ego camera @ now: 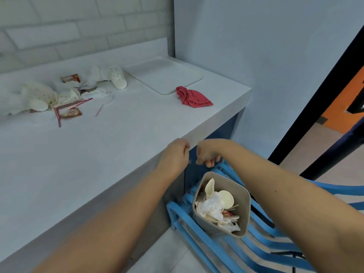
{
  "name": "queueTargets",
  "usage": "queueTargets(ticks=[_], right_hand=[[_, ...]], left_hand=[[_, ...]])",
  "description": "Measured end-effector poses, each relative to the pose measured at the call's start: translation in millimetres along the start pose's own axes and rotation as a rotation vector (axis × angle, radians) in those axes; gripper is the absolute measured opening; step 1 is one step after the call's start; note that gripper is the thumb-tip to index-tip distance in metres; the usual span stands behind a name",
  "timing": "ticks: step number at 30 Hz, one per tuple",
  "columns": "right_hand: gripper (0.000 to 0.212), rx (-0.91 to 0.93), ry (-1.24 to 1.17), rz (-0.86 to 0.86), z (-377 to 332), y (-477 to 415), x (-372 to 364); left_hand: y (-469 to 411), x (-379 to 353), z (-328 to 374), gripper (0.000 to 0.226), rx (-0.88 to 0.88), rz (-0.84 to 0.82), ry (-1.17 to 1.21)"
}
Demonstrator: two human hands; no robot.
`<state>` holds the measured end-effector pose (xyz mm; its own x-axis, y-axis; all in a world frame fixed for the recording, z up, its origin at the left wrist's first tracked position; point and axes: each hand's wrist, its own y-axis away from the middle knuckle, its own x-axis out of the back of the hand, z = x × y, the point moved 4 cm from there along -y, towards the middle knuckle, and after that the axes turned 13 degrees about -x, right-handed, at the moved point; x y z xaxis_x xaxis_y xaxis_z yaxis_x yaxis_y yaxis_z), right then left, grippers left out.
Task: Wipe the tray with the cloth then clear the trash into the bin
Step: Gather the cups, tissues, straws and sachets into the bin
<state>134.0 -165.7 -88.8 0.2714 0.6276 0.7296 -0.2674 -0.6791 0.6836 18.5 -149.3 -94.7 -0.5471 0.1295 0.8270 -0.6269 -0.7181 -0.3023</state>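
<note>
Hands close together just off the front edge of the counter (98,154), above the bin (244,209). Left hand (177,153) and right hand (206,154) both have fingers curled in; we can't tell if either pinches anything. Bin sits on a blue slatted chair (197,229), with crumpled tissue, cups and wrappers inside. Tray (165,75) lies flat at the counter's far right corner. Red cloth (192,98) is bunched at its near corner. Trash pile (59,93) of tissues, sachets and a tipped cup (117,77) lies far left, apart from the tray.

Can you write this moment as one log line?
left hand, right hand: near bin, grip unclear | bin: trash inside, on blue chair | trash pile: on counter | cloth: beside tray
</note>
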Motion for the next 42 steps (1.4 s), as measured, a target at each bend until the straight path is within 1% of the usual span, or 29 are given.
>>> queueTargets(ticks=[5,8,13,20,26,32,36,39,41,42], right_hand=[[0.021,0.081,0.063,0.042,-56,14,39],[0.017,0.139,0.09,0.072,-98,20,57],[0.014,0.256,0.091,0.148,-178,22,77],[0.016,0.405,0.155,0.122,-309,25,85],[0.014,0.478,0.165,0.108,-412,24,87],[0.01,0.529,0.18,0.103,-493,22,77],[0.009,0.556,0.2,0.1,-536,19,70],[0.009,0.573,0.234,0.107,-561,15,67],[0.009,0.578,0.251,0.104,-577,11,65],[0.009,0.578,0.258,0.1,-585,9,63]], left_hand=[[-3,56,-33,0.023,0.014,0.132,-0.125],[3,92,-63,0.023,0.093,0.195,-0.234],[32,156,-126,0.022,0.256,0.222,-0.344],[92,248,-230,0.021,0.503,0.234,-0.433],[140,308,-308,0.022,0.628,0.203,-0.476],[181,353,-378,0.024,0.739,0.212,-0.447],[211,377,-424,0.029,0.967,0.318,-0.274],[228,387,-447,0.05,1.141,0.386,-0.197],[231,388,-458,0.065,1.205,0.367,-0.181],[231,387,-463,0.068,1.22,0.352,-0.17]])
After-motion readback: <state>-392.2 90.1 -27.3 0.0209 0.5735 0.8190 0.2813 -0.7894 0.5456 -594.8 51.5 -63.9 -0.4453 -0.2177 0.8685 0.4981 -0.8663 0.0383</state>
